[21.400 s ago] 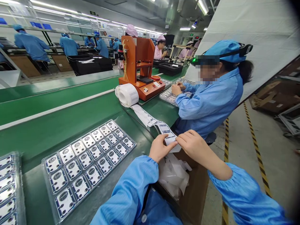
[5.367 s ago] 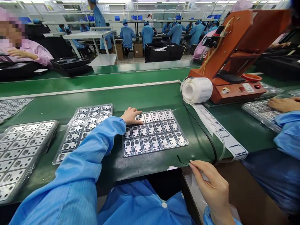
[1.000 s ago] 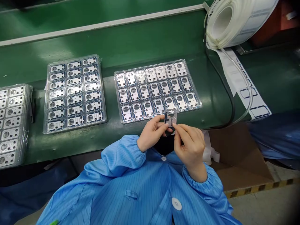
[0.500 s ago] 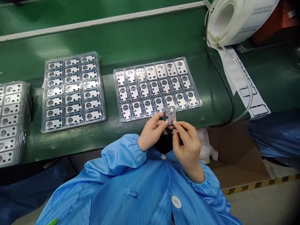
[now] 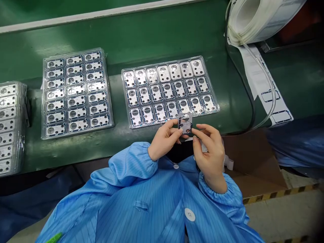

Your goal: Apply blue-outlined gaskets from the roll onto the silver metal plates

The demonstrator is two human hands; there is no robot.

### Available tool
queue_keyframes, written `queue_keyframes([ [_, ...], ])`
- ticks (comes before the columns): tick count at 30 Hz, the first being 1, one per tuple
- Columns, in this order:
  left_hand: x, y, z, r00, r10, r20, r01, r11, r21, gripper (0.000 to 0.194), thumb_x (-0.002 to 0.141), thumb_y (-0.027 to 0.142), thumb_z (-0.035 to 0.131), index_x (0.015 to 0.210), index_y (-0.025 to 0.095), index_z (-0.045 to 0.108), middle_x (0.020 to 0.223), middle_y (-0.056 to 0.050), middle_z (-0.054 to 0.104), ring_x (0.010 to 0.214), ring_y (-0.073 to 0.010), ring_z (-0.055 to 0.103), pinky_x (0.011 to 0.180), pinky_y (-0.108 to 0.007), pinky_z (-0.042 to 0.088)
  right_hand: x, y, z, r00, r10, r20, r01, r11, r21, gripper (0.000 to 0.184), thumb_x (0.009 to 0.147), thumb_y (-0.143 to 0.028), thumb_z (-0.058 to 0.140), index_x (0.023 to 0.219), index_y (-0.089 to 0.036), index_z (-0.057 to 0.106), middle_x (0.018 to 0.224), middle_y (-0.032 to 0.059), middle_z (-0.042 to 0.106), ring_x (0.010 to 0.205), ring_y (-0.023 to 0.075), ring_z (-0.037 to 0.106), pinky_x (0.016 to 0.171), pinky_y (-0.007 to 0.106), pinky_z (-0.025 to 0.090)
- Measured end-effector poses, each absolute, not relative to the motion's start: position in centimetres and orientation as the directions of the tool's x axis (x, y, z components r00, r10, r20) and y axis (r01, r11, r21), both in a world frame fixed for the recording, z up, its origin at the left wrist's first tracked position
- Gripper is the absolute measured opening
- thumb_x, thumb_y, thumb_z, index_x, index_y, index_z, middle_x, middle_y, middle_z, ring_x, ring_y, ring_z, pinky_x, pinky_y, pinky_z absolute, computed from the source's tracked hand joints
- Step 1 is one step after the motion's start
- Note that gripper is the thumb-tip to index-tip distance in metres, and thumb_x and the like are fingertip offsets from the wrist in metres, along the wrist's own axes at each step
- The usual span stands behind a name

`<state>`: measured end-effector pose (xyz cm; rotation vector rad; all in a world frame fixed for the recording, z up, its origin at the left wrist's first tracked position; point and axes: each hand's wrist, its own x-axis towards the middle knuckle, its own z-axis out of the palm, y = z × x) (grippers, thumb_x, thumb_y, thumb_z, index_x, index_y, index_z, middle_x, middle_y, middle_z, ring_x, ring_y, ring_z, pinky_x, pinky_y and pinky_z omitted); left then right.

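Clear moulded plastic trays [image 5: 42,98] of silvery rectangular metal plates lay on the glossy green conveyor belt [image 5: 152,33]. The left hand [image 5: 164,140] held one small holed metal plate [image 5: 185,123] in a narrow pinch just below the nearest tray [image 5: 122,98], while the right hand [image 5: 210,152] curled beside it, not gripping. Farther right sat a brown cardboard box [image 5: 253,162] and a white paper label roll [image 5: 263,20].

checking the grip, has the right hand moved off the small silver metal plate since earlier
Yes, to the right: against the clear plastic tray of silver plates, the right hand now sits further right, fingertips just off the small silver metal plate.
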<state>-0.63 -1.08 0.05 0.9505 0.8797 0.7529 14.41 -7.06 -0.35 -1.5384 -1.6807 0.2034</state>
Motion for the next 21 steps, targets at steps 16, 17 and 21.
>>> queue_keyframes([
  [16,-1.1,-1.1,0.2,0.51,0.796,-0.325,-0.219,0.486,0.846,0.041,0.083,0.032,0.069,0.116,0.011,0.057,0.083,-0.007,0.074,0.069,-0.0141,0.069,0.058,-0.021,0.049,15.0,-6.8,-2.0,0.003,0.805,0.593,0.871,0.289,-0.397,0.039,0.087,-0.006,0.052,0.115,-0.027,0.068,0.111,0.0086,0.065,0.089,0.0184,0.066,0.083,0.036,0.055],
  [17,-1.2,-1.2,0.4,0.518,0.789,-0.331,-0.227,0.499,0.836,0.04,0.084,0.032,0.069,0.116,0.011,0.057,0.084,-0.007,0.074,0.072,-0.015,0.07,0.059,-0.021,0.05,15.2,-6.8,-2.4,-0.024,0.79,0.612,0.897,0.288,-0.336,0.042,0.086,-0.005,0.052,0.117,-0.028,0.067,0.11,0.008,0.066,0.088,0.0181,0.066,0.083,0.036,0.053],
  [21,-1.4,-1.2,0.8,0.529,0.785,-0.323,-0.237,0.502,0.831,0.04,0.085,0.03,0.067,0.119,0.011,0.059,0.085,-0.008,0.074,0.075,-0.0162,0.072,0.059,-0.02,0.051,15.8,-6.9,-3.5,-0.093,0.754,0.65,0.957,0.247,-0.149,0.047,0.086,-0.008,0.055,0.126,-0.032,0.063,0.107,0.0065,0.069,0.085,0.0182,0.066,0.084,0.037,0.048],
])
